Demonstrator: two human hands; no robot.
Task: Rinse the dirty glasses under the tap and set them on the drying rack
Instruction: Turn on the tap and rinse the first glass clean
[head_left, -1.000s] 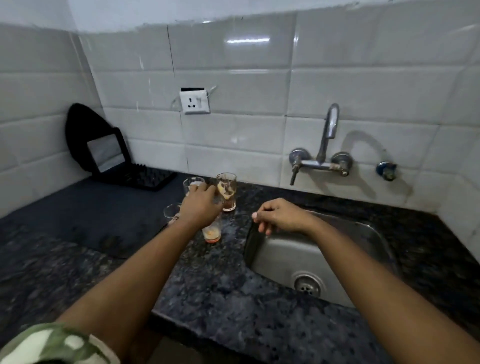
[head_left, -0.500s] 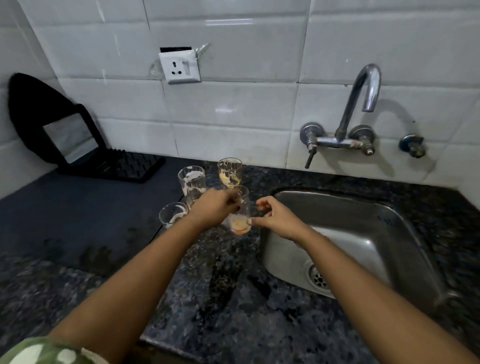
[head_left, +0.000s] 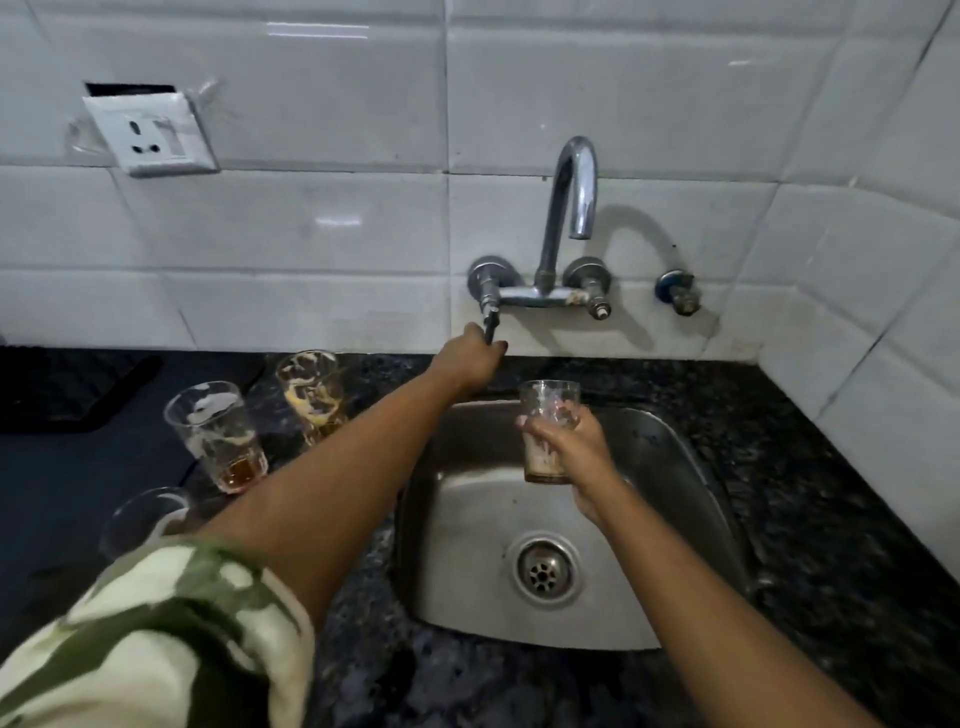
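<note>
A dirty glass (head_left: 546, 431) is held upright in the right hand (head_left: 574, 452), over the sink (head_left: 670, 467). The spout (head_left: 581, 208) lies above and slightly behind that grip. The tap lever (head_left: 489, 318) is pinched by the left hand (head_left: 470, 358).

Four dirty glasses in all — one (head_left: 549, 431) over the sink (head_left: 467, 519), three on the counter (head_left: 831, 493): one (head_left: 215, 436) with amber dregs, one (head_left: 311, 395) behind it, one (head_left: 140, 519) partly hidden by the sleeve (head_left: 156, 639). Two hands — left (head_left: 467, 358), right (head_left: 571, 447). One tap (head_left: 563, 208), with two valve knobs; a third valve (head_left: 678, 291) is on the wall. One wall socket (head_left: 150, 135). One drain (head_left: 544, 569).
</note>
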